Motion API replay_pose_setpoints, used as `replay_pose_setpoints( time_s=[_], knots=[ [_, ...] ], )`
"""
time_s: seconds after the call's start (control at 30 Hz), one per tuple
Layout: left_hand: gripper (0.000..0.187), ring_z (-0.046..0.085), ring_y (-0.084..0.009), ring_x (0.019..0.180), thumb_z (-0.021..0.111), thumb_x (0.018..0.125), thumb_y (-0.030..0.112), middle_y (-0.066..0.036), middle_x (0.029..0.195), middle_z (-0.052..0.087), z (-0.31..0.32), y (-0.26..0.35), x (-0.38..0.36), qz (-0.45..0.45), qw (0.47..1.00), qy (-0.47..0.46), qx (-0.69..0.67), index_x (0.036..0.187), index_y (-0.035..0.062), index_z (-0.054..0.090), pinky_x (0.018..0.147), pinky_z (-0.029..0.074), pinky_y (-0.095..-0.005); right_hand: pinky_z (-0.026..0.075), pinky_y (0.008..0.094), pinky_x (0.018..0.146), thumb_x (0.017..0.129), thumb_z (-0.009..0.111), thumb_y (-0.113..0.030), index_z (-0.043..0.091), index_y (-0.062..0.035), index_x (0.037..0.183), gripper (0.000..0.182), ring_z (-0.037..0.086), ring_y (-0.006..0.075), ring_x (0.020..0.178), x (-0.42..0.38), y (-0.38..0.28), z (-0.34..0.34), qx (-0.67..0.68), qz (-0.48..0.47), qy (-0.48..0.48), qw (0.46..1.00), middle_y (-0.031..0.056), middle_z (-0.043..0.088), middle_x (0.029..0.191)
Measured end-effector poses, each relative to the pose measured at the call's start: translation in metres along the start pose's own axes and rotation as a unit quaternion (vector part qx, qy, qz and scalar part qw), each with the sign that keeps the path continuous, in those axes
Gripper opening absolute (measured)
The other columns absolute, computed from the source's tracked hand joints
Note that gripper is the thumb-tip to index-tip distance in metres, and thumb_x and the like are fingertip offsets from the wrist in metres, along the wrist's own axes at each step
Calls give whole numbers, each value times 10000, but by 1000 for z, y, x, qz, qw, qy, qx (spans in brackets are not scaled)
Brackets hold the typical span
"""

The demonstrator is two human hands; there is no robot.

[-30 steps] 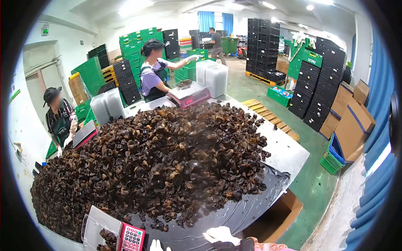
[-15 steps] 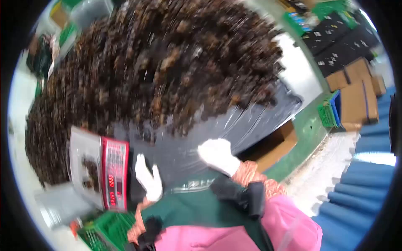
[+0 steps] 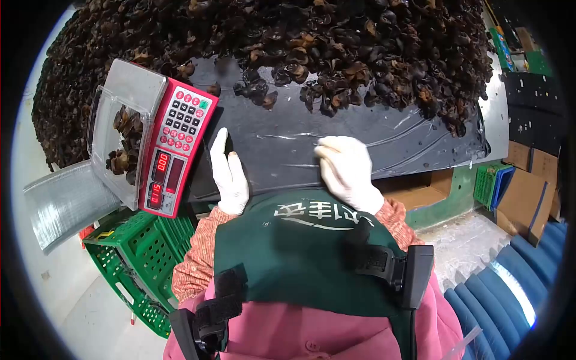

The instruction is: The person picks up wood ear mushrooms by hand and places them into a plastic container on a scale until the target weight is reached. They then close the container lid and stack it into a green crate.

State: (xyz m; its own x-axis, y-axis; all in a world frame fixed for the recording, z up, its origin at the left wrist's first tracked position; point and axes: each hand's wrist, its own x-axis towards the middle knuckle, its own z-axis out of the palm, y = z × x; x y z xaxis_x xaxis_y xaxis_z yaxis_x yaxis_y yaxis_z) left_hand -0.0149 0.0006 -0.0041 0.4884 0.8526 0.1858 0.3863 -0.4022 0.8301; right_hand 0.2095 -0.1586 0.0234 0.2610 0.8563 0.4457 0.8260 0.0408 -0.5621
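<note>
Biggest thing by far is the heap of dark, curled brown pieces [image 3: 360, 48], sprawled over the far side of the tabletop [image 3: 497, 120], apart from both hands with a strip of black plastic sheet [image 3: 264, 153] in between. Next down, the dark green apron [image 3: 300, 264] has white Chinese characters plus a tiny ® mark. Then a pink-and-white scale [image 3: 174, 135], just left of the left hand [image 3: 229, 180], with number keys and red digits, one display reading 0.00. Clear tray [image 3: 102, 135] resting on it. Right hand [image 3: 348, 171], white-gloved: fingers curled in over the sheet, but the palm side's hidden, so honestly can't tell if that grip's pinching anything. Left one's gloved too, grip spread, thumb out. Smallest: a few loose pieces [image 3: 129, 123] in the tray.
</note>
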Motion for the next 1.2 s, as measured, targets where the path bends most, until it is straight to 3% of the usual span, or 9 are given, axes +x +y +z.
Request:
replay_pose_setpoints(
  time_s=[0.1,0.27,0.43,0.53,0.63,0.67,0.87,1.03,1.2],
  knots=[
    [495,488,-322,1400,395,1015,30,-218,1511,505,0,-7,-1,-6,999,8,-38,1496,-67,457,1207,341,-414,536,465,999,849,703,-108,679,-34,1200,360,666,345,1151,28,-22,42,30,-93,-68,993,155,680,1269],
    [516,500,-328,1398,357,998,37,-221,1505,513,0,-13,-3,0,994,31,-106,1490,-75,463,1203,358,-425,279,548,1243,893,726,-375,516,22,1460,723,430,340,1470,48,-35,99,3,-125,-190,974,203,488,1550],
    [525,522,-350,1372,387,966,3,-229,1473,543,-2,-10,-2,5,998,18,-55,1475,-81,483,1193,367,-414,224,574,1246,884,722,-419,492,-7,1502,777,392,316,1508,5,-11,30,-109,51,-170,978,187,454,1594],
    [535,518,-357,1372,420,945,-17,-235,1472,540,-4,-6,0,-4,999,5,-52,1472,-83,483,1195,359,-416,148,611,1255,891,711,-447,412,14,1560,865,313,408,1542,-63,4,-45,-306,229,-196,903,246,373,1637],
    [533,503,-366,1382,442,946,-23,-238,1486,523,-3,-5,0,9,999,-6,-31,1474,-84,481,1201,349,-419,126,674,1226,1013,588,-450,388,60,1553,769,271,473,1540,-150,43,-111,-494,435,-137,741,323,328,1630],
    [535,502,-368,1382,448,946,-25,-238,1488,522,-3,-4,0,9,1000,-12,-22,1477,-84,477,1200,350,-419,151,677,1218,1015,604,-406,433,37,1532,702,292,482,1525,-174,53,-131,-564,394,-98,719,326,353,1613],
    [528,479,-346,1409,487,981,9,-217,1511,504,-1,0,1,8,999,-36,9,1504,-60,452,1212,331,-418,178,639,1227,951,664,-282,539,-66,1472,578,335,444,1512,-18,28,-70,-325,204,-26,923,264,391,1607],
    [594,481,-368,1397,575,944,-4,-227,1513,497,-2,0,0,16,998,-35,42,1520,-49,441,1205,342,-432,129,665,1228,929,693,-340,488,-85,1525,679,236,475,1550,55,38,4,-262,176,54,947,304,265,1661],
    [596,478,-369,1398,570,950,4,-226,1525,488,0,3,-1,6,998,-34,51,1529,-45,436,1211,338,-436,307,614,1194,842,742,-215,572,-68,1420,620,380,475,1468,38,-2,17,-59,80,-93,991,282,410,1572]
  ],
)
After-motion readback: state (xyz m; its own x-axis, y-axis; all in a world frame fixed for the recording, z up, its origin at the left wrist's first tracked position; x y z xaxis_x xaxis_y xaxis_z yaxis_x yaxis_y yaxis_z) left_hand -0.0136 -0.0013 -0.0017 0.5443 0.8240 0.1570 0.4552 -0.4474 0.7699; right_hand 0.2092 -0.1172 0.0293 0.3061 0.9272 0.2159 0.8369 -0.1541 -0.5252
